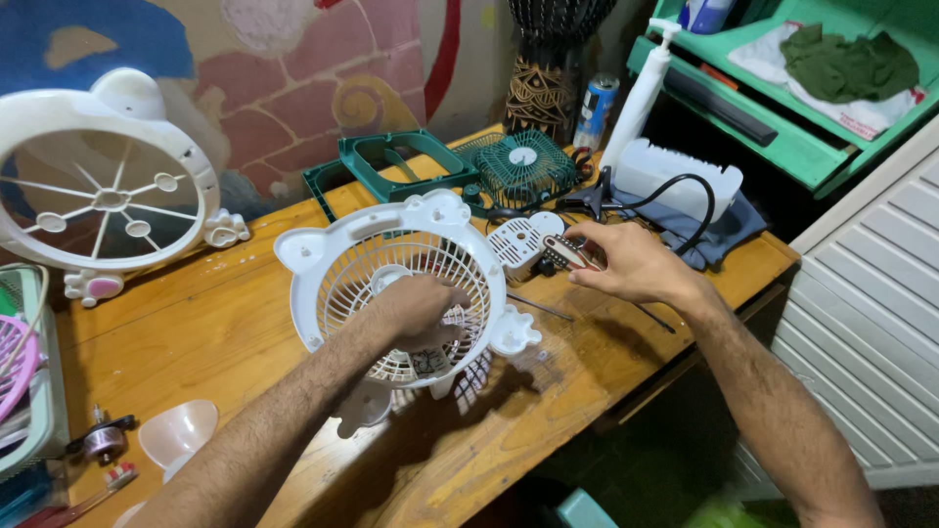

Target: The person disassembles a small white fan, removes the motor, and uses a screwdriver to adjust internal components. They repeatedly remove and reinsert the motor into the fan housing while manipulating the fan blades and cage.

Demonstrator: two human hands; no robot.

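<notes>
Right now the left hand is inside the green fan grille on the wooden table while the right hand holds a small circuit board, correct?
Not quite. The head view shows the left hand inside the white fan grille, not the green one, which lies untouched farther back. The right hand does hold the small circuit board over the wooden table.

Glossy white plastic fan grille (pixel 364 256), worn wood table (pixel 215 323)

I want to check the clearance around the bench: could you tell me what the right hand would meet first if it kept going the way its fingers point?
Probably the small white perforated cover; the right hand points leftward at it.
</notes>
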